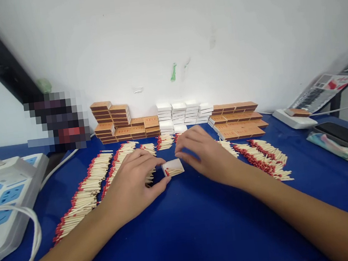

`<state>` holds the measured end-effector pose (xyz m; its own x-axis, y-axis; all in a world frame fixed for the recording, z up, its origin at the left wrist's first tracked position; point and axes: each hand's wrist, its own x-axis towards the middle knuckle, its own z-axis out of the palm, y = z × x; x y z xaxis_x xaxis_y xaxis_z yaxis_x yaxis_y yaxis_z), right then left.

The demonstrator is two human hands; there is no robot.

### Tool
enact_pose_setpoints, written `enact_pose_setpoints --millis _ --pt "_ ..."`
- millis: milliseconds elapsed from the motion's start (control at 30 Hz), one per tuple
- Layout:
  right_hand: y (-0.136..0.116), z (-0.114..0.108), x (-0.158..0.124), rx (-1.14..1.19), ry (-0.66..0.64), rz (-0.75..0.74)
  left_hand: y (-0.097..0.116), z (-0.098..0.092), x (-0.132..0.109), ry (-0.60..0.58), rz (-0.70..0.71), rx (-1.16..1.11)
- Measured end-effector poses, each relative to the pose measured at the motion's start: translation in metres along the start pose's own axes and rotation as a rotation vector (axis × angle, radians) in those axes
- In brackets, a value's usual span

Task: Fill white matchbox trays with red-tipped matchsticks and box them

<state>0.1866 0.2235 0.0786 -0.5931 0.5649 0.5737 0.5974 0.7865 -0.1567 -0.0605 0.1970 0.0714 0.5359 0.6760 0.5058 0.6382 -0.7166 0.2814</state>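
A small white matchbox tray (176,164) lies on the blue table with a few red-headed matches (174,172) inside. My left hand (135,179) grips it by its left end, between thumb and fingers. To the right of the tray, a little above it, is my right hand (206,154); its thumb and fingertips are curled together, and what they may hold is too small to make out. Loose matches (164,142) lie just behind the hands, partly hidden by them. Part of another match pile (150,177) shows under my left hand.
Long rows of matches (86,190) lie at the left, and a pile (263,158) at the right. Orange matchboxes (122,133) and white trays (178,113) are stacked along the wall. A power strip (14,194) with cables stands at left; a phone-like black object (347,138) lies right.
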Motion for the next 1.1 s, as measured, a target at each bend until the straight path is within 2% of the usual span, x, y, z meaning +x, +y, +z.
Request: enact_pose_setpoints --millis 67,133,333,567,700,967,1100 --pt "0.013 -0.002 -0.001 -0.012 0.106 0.081 0.000 0.000 0.000 0.001 -0.013 0.016" --pt "0.027 0.000 -0.003 -0.068 0.139 0.155 0.000 0.000 0.000 0.006 -0.025 0.028" --pt "0.050 0.008 -0.012 -0.180 -0.072 0.194 -0.002 0.001 -0.002 0.007 -0.022 0.028" --pt "0.055 0.012 -0.014 -0.178 -0.138 0.204 -0.003 0.002 -0.002 0.006 -0.007 0.021" --pt "0.046 0.008 -0.011 -0.148 -0.131 0.166 -0.002 0.002 -0.002 0.003 -0.021 0.018" --pt "-0.009 0.006 -0.001 -0.103 -0.101 -0.035 0.000 0.003 -0.001 -0.003 -0.032 0.003" --pt "-0.015 0.006 -0.003 0.042 -0.110 -0.053 0.001 0.003 -0.001 -0.018 -0.030 -0.034"
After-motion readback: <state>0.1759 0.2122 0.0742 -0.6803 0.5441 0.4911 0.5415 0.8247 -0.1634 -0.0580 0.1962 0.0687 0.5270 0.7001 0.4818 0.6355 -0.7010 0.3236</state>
